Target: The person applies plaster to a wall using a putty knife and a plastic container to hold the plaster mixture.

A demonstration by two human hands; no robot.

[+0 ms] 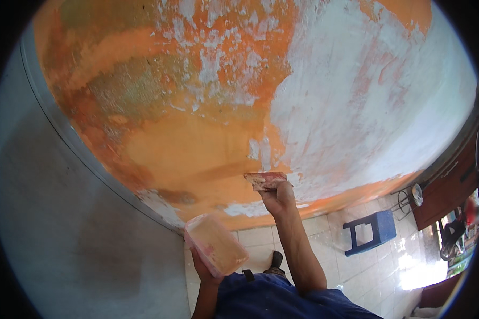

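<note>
We see a small pale mark (449, 169) by the top edge of the brown panel (446, 192) at far right, too small for us to read. The right hand (278, 199) pinches a flat, smeared scraper (262, 179) between thumb and fingers, its blade at the lower part of the orange wall (175, 143), just left of the broad pale coat (346, 101); we cannot tell whether the whole edge touches. The left hand (201, 267) grips a pinkish tray (235, 261) of cream paste near the wall's lower left corner, by the grey wall (90, 228). Its fingers are mostly hidden under the tray, so we cannot tell how far they spread. The tray and the right forearm (298, 244) hide parts of the floor's wall-side edge, and our blue shirt (287, 300) covers more tiles. One dark-covered foot (277, 259) shows between them. Right of the forearm, a blue stool (382, 228) stands on the tiled floor (324, 266), near the wall's bottom edge. Beyond the panel, red and dark shapes blur, cut off by the lens rim.
</note>
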